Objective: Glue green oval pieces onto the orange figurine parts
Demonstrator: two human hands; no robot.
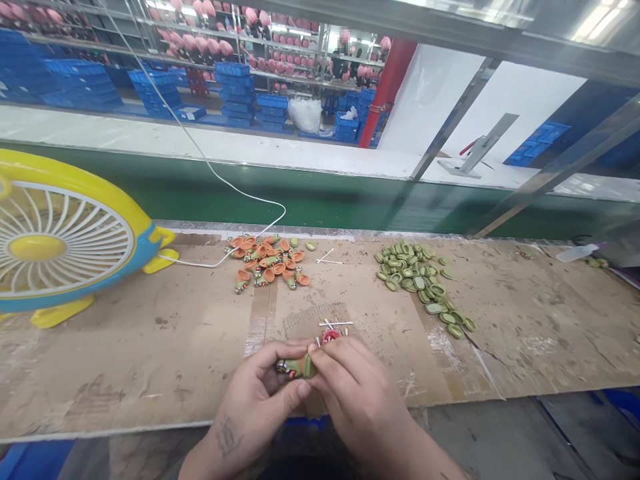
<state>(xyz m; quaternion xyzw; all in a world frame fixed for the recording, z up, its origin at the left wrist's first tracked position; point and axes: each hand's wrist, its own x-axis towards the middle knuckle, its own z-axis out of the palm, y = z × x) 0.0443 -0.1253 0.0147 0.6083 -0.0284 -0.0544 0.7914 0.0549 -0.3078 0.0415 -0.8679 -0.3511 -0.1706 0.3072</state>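
Near the table's front edge, my left hand (260,387) is closed around a small green figure (293,366) with black, white and red details. A green oval piece (307,365) sits against the figure's right end, and the fingers of my right hand (353,380) pinch it there. Just behind my fingers is a small red container (331,335), partly hidden, with cotton swabs (336,324) around it. Farther back on the left lies a pile of orange and green figures (270,257). Many green oval pieces (407,263) are heaped to the right.
A yellow and blue fan (75,247) stands at the left, its white cable running across the pile of figures. Cardboard (165,360) covers the table. A plastic bottle (577,253) lies at the far right. Metal bars slant over the back right; blue crates stand beyond.
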